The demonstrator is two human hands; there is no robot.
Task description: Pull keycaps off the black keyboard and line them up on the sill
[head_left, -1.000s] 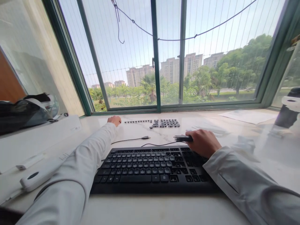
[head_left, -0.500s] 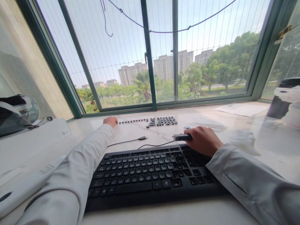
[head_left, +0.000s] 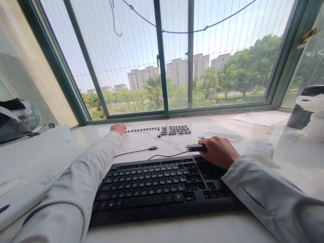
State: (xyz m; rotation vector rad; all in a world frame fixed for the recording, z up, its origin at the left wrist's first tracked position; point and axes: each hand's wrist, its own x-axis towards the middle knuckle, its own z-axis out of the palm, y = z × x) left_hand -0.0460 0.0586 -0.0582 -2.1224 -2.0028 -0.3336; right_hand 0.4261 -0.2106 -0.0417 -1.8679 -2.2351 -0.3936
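Note:
My left hand (head_left: pixel 118 128) rests on the white marble-look surface at the left end of a row of small black keycaps (head_left: pixel 144 129). Its fingers are curled together, and whatever they pinch is too small to make out. My right hand (head_left: pixel 219 152) is closed around a small black tool (head_left: pixel 195 147) with a thin, bristle-like tip pointing left. That hand hovers over the upper right of a black keyboard (head_left: pixel 149 211). Keycaps are gone from the keyboard's right part and top row, where bare sockets show. More loose keycaps (head_left: pixel 177 130) lie in a block behind it.
A USB plug (head_left: pixel 153 148) on a black cable lies behind the keyboard. Clear plastic (head_left: pixel 260 150) and a paper sheet (head_left: pixel 259 118) are on the right. A white box (head_left: pixel 48 145) with a helmet (head_left: pixel 21 116) on it stands left. A window (head_left: pixel 165 114) closes the back.
The view has shifted slightly. My left hand stays at the end of the keycap row, and my right hand keeps hold of the black tool in the same place.

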